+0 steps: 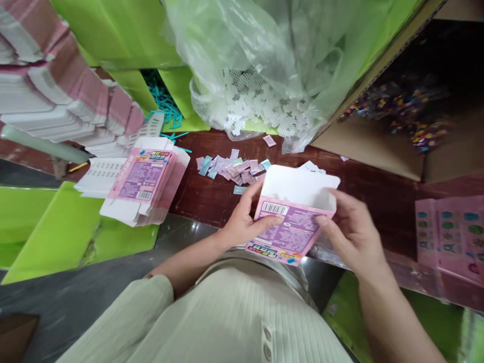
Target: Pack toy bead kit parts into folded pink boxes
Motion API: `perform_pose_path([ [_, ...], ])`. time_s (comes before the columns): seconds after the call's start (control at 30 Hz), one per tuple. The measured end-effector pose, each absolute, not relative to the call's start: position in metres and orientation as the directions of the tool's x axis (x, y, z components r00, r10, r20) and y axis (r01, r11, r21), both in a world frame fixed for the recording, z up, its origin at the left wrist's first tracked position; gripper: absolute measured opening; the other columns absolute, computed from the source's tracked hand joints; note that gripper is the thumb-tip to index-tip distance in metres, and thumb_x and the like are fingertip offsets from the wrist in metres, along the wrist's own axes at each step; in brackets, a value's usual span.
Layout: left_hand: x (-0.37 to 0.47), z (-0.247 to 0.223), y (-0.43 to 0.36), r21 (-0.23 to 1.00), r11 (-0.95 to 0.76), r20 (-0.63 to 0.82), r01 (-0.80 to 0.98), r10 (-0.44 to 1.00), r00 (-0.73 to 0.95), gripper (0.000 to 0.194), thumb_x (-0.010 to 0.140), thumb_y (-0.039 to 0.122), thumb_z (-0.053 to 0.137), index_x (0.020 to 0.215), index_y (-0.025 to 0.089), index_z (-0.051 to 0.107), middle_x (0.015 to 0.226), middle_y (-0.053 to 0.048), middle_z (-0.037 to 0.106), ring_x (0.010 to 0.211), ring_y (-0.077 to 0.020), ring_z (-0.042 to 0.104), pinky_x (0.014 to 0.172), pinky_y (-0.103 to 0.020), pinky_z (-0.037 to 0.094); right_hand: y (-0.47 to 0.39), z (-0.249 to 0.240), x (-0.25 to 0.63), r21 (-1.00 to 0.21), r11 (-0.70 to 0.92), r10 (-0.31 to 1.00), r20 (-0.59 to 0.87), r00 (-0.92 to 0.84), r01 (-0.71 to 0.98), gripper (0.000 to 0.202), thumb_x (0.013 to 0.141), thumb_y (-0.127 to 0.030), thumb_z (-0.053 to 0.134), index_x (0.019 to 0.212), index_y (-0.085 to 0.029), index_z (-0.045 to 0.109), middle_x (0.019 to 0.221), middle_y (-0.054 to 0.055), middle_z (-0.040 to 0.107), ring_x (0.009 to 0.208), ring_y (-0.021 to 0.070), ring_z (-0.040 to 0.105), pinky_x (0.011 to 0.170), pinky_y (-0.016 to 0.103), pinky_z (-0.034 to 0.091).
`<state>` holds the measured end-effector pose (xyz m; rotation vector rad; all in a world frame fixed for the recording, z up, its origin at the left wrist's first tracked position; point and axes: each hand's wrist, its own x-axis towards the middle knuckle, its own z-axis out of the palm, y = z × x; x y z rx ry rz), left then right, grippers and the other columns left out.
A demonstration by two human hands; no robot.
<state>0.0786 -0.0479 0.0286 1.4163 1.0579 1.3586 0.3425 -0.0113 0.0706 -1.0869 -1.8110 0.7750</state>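
Observation:
Between my two hands is a small pink and purple cardboard box (pixel 289 229), tilted, with its white end flap raised and the printed barcode side towards me. My left hand (pixel 251 217) grips its left side, thumb across the printed face. On the other side my right hand (pixel 350 227) holds the right edge, thumb on the print and fingers around the back. What lies inside the box I cannot make out. Just beyond it, small pink and blue sachets (pixel 236 169) lie in a loose pile. A stack of flattened boxes (pixel 141 176) sits to the left of my left hand.
A clear plastic bag (pixel 264 91) with white mesh pieces stands behind the sachets. Teal sticks (pixel 166 103) fill a green box at back left, near tall stacks of pink-and-white card (pixel 75 85). At right are an open carton (pixel 397 146) with colourful packets and pink printed sheets (pixel 449 237).

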Motion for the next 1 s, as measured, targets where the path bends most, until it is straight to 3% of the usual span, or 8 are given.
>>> perform_pose_path([
  [0.1, 0.075, 0.015, -0.056, 0.986, -0.165, 0.158, 0.029, 0.973, 0.166, 0.049, 0.093, 0.047, 0.083, 0.13, 0.025, 0.06, 0.112, -0.004, 0.069, 0.093, -0.0184, 0.067, 0.085, -0.031, 0.055, -0.032, 0.038, 0.351, -0.908, 0.306, 0.915, 0.198, -0.35, 0.286, 0.027, 0.104, -0.036, 0.068, 0.129, -0.036, 0.077, 0.119, 0.006, 0.077, 0.106, 0.0233, 0.075, 0.092, 0.04, 0.064],
  [0.2, 0.072, 0.005, -0.06, 0.992, -0.113, 0.097, 0.064, 0.971, 0.219, 0.033, 0.099, 0.05, 0.074, 0.114, 0.021, 0.068, 0.112, -0.007, 0.07, 0.103, -0.0207, 0.068, 0.093, -0.034, 0.054, -0.049, 0.012, 0.352, -0.898, 0.297, 0.919, 0.176, -0.352, 0.324, 0.025, 0.102, -0.033, 0.071, 0.125, -0.035, 0.081, 0.127, 0.007, 0.074, 0.116, 0.0227, 0.073, 0.096, 0.038, 0.064],
  [0.27, 0.072, -0.001, -0.058, 0.994, -0.09, 0.078, 0.066, 0.984, 0.157, 0.033, 0.104, 0.052, 0.066, 0.112, 0.02, 0.069, 0.119, -0.01, 0.07, 0.115, -0.0225, 0.067, 0.102, -0.037, 0.052, -0.055, -0.001, 0.349, -0.884, 0.325, 0.934, 0.244, -0.263, 0.336, 0.037, 0.102, -0.03, 0.07, 0.137, -0.038, 0.075, 0.139, 0.008, 0.069, 0.126, 0.0231, 0.069, 0.103, 0.042, 0.062],
  [0.37, 0.076, -0.006, -0.053, 1.0, -0.017, 0.018, -0.016, 0.998, 0.058, 0.041, 0.101, 0.055, 0.07, 0.123, 0.022, 0.063, 0.116, -0.008, 0.074, 0.103, -0.0191, 0.07, 0.093, -0.034, 0.055, -0.055, -0.009, 0.347, -0.886, 0.36, 0.93, 0.317, -0.184, 0.292, 0.054, 0.103, -0.026, 0.068, 0.155, -0.04, 0.06, 0.134, 0.008, 0.072, 0.122, 0.0221, 0.071, 0.102, 0.045, 0.062],
  [0.47, 0.075, 0.0, -0.05, 1.0, 0.014, -0.011, -0.022, 0.991, 0.135, 0.047, 0.094, 0.056, 0.078, 0.124, 0.022, 0.066, 0.118, -0.01, 0.076, 0.107, -0.0205, 0.072, 0.094, -0.035, 0.056, -0.051, -0.002, 0.35, -0.887, 0.345, 0.925, 0.266, -0.27, 0.306, 0.03, 0.102, -0.03, 0.069, 0.131, -0.035, 0.077, 0.122, 0.007, 0.076, 0.113, 0.022, 0.075, 0.097, 0.042, 0.064],
  [0.6, 0.073, 0.023, -0.05, 0.996, 0.043, -0.062, 0.084, 0.967, 0.248, 0.025, 0.093, 0.041, 0.08, 0.103, 0.019, 0.073, 0.133, -0.015, 0.074, 0.127, -0.0268, 0.069, 0.105, -0.042, 0.054, -0.048, 0.017, 0.347, -0.929, 0.251, 0.938, 0.165, -0.304, 0.272, 0.011, 0.099, -0.036, 0.075, 0.104, -0.027, 0.079, 0.114, 0.007, 0.078, 0.108, 0.0222, 0.076, 0.089, 0.037, 0.065],
  [0.8, 0.073, 0.045, -0.041, 0.986, 0.099, -0.126, 0.131, 0.968, 0.219, 0.019, 0.094, 0.033, 0.077, 0.099, 0.019, 0.065, 0.109, -0.009, 0.079, 0.096, -0.0198, 0.074, 0.082, -0.031, 0.056, -0.04, 0.032, 0.33, -0.96, 0.08, 0.982, 0.03, -0.185, 0.269, 0.017, 0.093, -0.039, 0.082, 0.098, -0.024, 0.075, 0.092, 0.002, 0.079, 0.075, 0.017, 0.073, 0.064, 0.029, 0.061],
  [1.0, 0.056, 0.034, -0.04, 0.995, 0.062, -0.084, 0.074, 0.932, 0.353, 0.037, 0.09, 0.04, 0.086, 0.116, 0.021, 0.068, 0.129, -0.012, 0.077, 0.117, -0.0228, 0.074, 0.099, -0.036, 0.057, -0.039, 0.034, 0.347, -0.965, 0.111, 0.947, 0.029, -0.319, 0.24, 0.017, 0.096, -0.039, 0.079, 0.11, -0.029, 0.081, 0.115, 0.004, 0.081, 0.103, 0.0205, 0.078, 0.088, 0.037, 0.067],
])
